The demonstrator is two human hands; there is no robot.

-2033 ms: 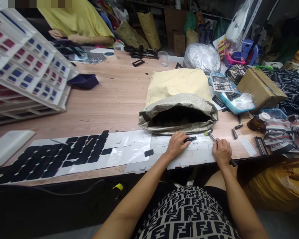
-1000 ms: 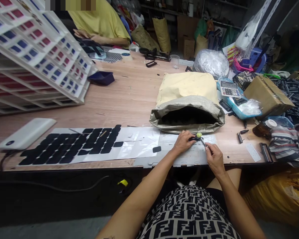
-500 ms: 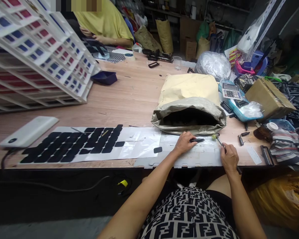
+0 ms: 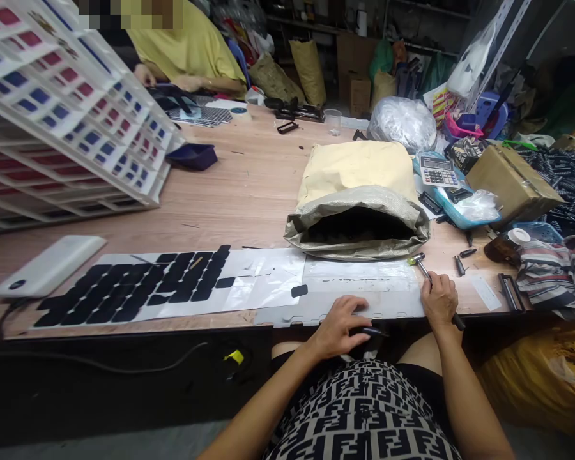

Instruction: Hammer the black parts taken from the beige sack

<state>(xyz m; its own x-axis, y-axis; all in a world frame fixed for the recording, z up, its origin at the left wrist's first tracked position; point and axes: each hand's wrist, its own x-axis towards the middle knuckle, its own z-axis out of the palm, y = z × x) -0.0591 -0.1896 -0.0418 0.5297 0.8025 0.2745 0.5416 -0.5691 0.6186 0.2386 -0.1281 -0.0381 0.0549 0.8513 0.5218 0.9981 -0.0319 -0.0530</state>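
Note:
My left hand (image 4: 341, 327) is at the table's front edge, above my lap, its fingers partly spread. A slim black piece (image 4: 374, 331) lies at its fingertips, pinched loosely; its exact kind is too small to tell. My right hand (image 4: 439, 300) is wrapped round the handle of a small hammer (image 4: 416, 259) with a yellowish head, which rests over the grey plate (image 4: 378, 308) on the table. Behind both hands, an open woven sack (image 4: 359, 169) lies with its dark mouth toward me; its contents are hidden in shadow.
To the left are rows of black rounded pads (image 4: 119, 291) on a white sheet, a white power box (image 4: 50, 265) and a tilted plastic rack (image 4: 86, 121). At right sit a calculator (image 4: 438, 172), a brown jar (image 4: 504, 248) and a cloth (image 4: 549, 271). Across the table a person (image 4: 186, 51) works.
My left hand has drawn back from the grey plate to the table edge, carrying the black piece. My right hand stays in place with the hammer. The view has shifted slightly.

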